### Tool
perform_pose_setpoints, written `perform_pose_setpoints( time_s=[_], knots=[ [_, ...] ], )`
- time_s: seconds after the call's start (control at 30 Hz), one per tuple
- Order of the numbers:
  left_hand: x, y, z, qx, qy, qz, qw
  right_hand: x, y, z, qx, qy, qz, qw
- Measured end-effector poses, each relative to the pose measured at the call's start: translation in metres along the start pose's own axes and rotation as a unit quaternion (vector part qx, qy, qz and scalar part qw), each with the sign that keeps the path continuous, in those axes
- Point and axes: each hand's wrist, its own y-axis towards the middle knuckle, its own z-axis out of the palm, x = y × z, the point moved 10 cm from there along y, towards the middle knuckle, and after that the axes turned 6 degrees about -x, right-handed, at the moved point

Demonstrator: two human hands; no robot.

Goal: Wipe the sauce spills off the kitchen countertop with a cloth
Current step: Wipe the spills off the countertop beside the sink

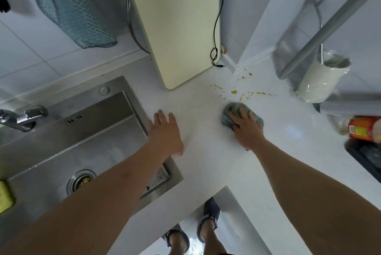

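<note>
Grey-green cloth [239, 113] bunched on white surface [206, 151], pressed flat under right hand [246, 129], fingers spread over top w/ cloth edges showing round them. Left hand [165, 131] flat on surface just beside sink [82, 141] rim, fingers relaxed, nothing in its grip. Orange sauce spills [234, 92] scattered just beyond cloth toward wall corner, nearest streak almost touching cloth's far edge; none wiped yet by look of it.

Soft, light, floppy item, prob. damp, so likely to drag and fold under push rather than slide clean. Best held by palm pressure on bunched middle, fingertips pinning far edge so it doesn't roll under. Smearing a risk on smooth surface; short strokes pulling toward body prob. better. White holder [321, 81] and cutting board [181, 28] near spill zone, worth avoiding. Spare teal towel [70, 9] hanging on wall.
</note>
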Motion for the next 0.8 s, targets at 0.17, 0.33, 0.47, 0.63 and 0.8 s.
perform_pose_setpoints(
  time_s=[0.17, 0.33, 0.47, 0.63, 0.8],
  knots=[
    [-0.027, 0.012, -0.014, 0.003, -0.089, -0.004, 0.996, 0.003, 0.01, -0.006, 0.005, 0.043, 0.086, 0.995],
    [-0.056, 0.041, -0.033, -0.002, -0.04, -0.042, 0.998, 0.036, -0.025, 0.01, -0.016, 0.064, -0.106, 0.992],
    [-0.054, 0.055, -0.032, 0.024, 0.002, -0.084, 0.996, -0.074, -0.011, -0.004, -0.031, 0.056, -0.026, 0.998],
    [-0.058, 0.064, -0.021, 0.049, -0.012, -0.113, 0.992, -0.134, 0.028, -0.026, -0.064, 0.062, 0.065, 0.994],
    [-0.061, 0.067, -0.025, 0.048, -0.002, -0.1, 0.994, -0.135, 0.087, -0.05, -0.095, 0.062, 0.139, 0.984]
  ],
)
